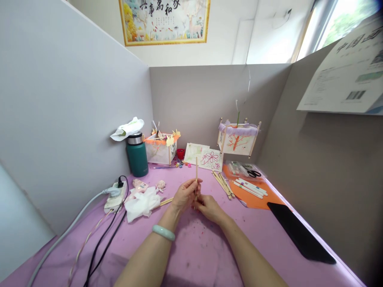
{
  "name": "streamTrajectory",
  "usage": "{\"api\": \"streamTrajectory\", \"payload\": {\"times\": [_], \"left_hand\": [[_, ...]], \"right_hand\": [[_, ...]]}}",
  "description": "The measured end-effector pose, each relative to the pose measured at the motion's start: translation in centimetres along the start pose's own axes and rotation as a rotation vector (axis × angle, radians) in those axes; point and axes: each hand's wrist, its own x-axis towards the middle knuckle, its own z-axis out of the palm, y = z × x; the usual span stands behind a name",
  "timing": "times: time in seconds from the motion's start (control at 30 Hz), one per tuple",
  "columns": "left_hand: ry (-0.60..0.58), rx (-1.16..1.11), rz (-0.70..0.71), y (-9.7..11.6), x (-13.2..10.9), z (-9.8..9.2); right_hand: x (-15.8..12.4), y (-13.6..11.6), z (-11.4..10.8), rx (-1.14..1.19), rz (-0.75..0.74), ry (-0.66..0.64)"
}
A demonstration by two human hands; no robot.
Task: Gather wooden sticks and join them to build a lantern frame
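Note:
A thin wooden stick (196, 167) stands upright between my two hands, over the middle of the table. My left hand (186, 193) pinches it partway up, with the upper part rising free above the fingers. Lower down, my right hand (210, 208) closes its fingertips around the bottom end, which is mostly hidden. To the right lies a bundle of wooden sticks (222, 185) with dark marks near the ends. Left of my wrist, more wooden sticks (166, 201) poke out from under crumpled white tissue (143, 203).
A teal bottle (137, 156), a power strip (115, 197) and cables stand left. Behind are a decorated paper box (158, 151), drawn cards (211, 158) and a paper lantern (239, 139). On the right, white markers (250, 188) lie on orange paper (269, 199) near a black mat (299, 231).

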Motion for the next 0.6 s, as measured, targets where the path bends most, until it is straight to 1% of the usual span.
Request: {"api": "streamTrajectory", "payload": {"times": [0.1,0.2,0.3,0.37,0.43,0.5,0.53,0.57,0.6], "left_hand": [[0.016,0.073,0.012,0.0,-0.1,0.1],[0.058,0.201,0.026,0.2,-0.2,0.2],[0.137,0.4,0.062,0.9,-1.0,0.3],[0.214,0.555,0.117,1.9,-2.4,0.4],[0.294,0.692,0.18,3.4,-4.8,0.4],[0.377,0.817,0.245,5.1,-8.4,-0.2],[0.438,0.895,0.29,6.1,-10.5,-0.8],[0.554,1.108,0.387,7.1,-12.7,-1.6],[0.675,1.287,0.447,8.0,-14.8,-2.7]], "right_hand": [[-0.1,-0.4,0.0,-0.031,-0.012,0.001],[-0.2,-0.8,0.0,-0.05,-0.031,-0.031],[-0.3,-1.2,0.0,-0.059,-0.049,-0.048],[-0.4,-1.4,-0.1,-0.07,-0.041,-0.043],[-0.4,-1.6,-0.1,-0.079,-0.023,-0.036],[-0.4,-1.6,-0.1,-0.083,-0.01,-0.038],[-0.4,-1.6,-0.1,-0.082,-0.008,-0.041],[-0.3,-1.6,-0.1,-0.083,-0.011,-0.041],[-0.3,-1.6,-0.1,-0.084,-0.014,-0.04]]}}
